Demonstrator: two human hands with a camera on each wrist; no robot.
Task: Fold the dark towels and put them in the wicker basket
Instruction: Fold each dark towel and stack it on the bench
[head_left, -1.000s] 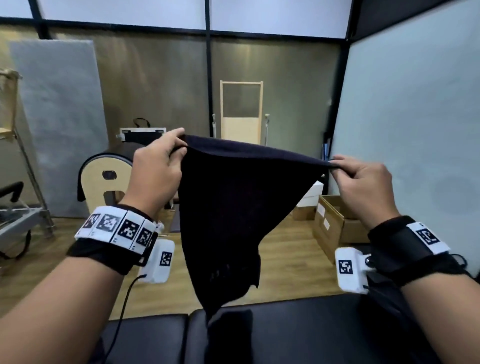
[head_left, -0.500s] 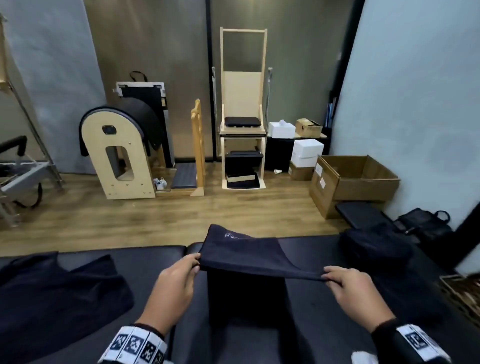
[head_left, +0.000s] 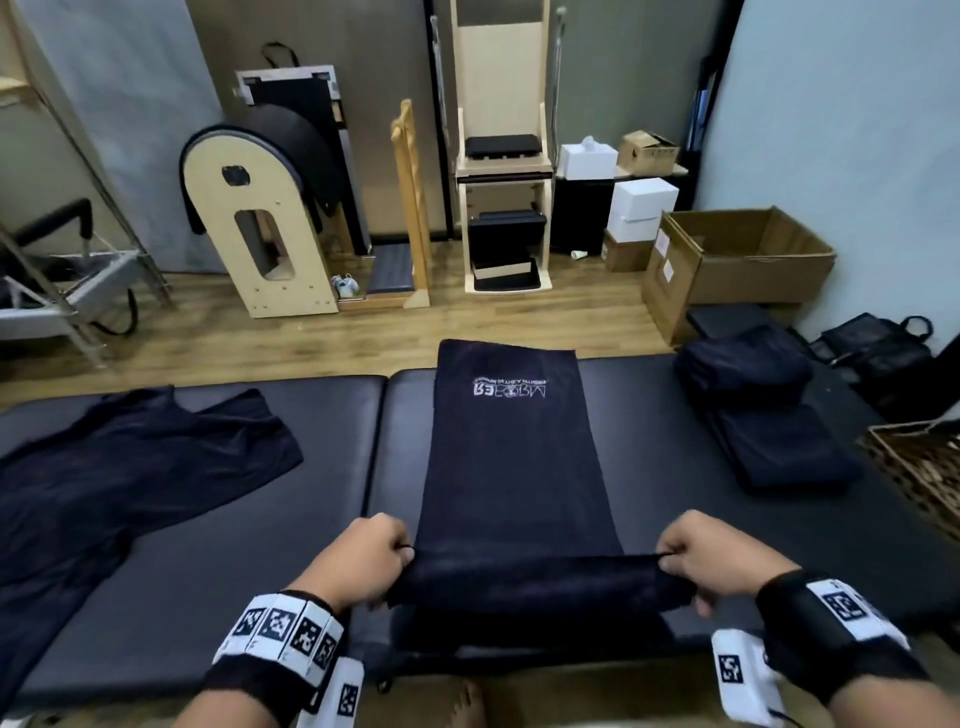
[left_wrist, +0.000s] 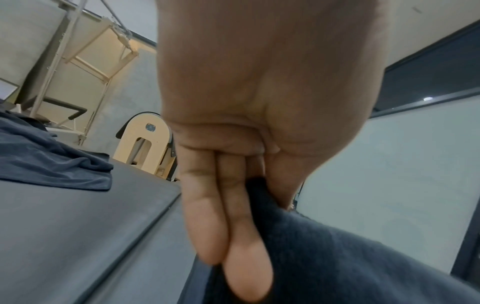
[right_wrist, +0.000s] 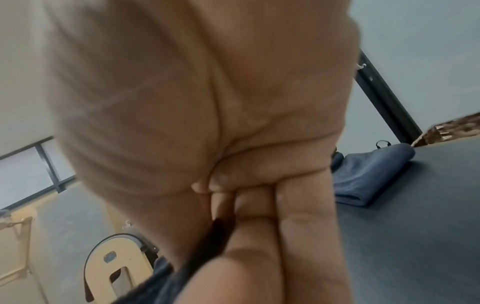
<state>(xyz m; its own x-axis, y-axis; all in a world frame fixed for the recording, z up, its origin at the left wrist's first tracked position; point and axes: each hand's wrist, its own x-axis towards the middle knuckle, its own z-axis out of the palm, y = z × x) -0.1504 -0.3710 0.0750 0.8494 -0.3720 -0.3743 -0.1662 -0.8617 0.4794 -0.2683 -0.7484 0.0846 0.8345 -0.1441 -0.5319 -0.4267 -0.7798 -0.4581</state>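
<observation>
A dark towel (head_left: 511, 452) with a white logo lies lengthwise across the black padded table (head_left: 218, 571), its far end at the table's far edge. My left hand (head_left: 363, 556) pinches the towel's near left corner and my right hand (head_left: 711, 558) pinches the near right corner, holding that edge just above the table's near side. In the left wrist view the fingers (left_wrist: 228, 222) curl round dark cloth (left_wrist: 324, 257). In the right wrist view the fingers (right_wrist: 285, 236) clamp a dark edge (right_wrist: 218, 236). The wicker basket (head_left: 919, 467) sits at the right edge.
A crumpled dark towel (head_left: 119, 467) lies on the table's left part. Folded dark towels (head_left: 779, 441) and a dark bundle (head_left: 743, 369) sit at the right. Beyond the table are a cardboard box (head_left: 737, 265), wooden exercise equipment (head_left: 260, 228) and a wooden chair frame (head_left: 504, 182).
The towel, held up in the air a second ago, has been lowered and laid flat along the table. Both hands came down and toward me, still pinching its corners.
</observation>
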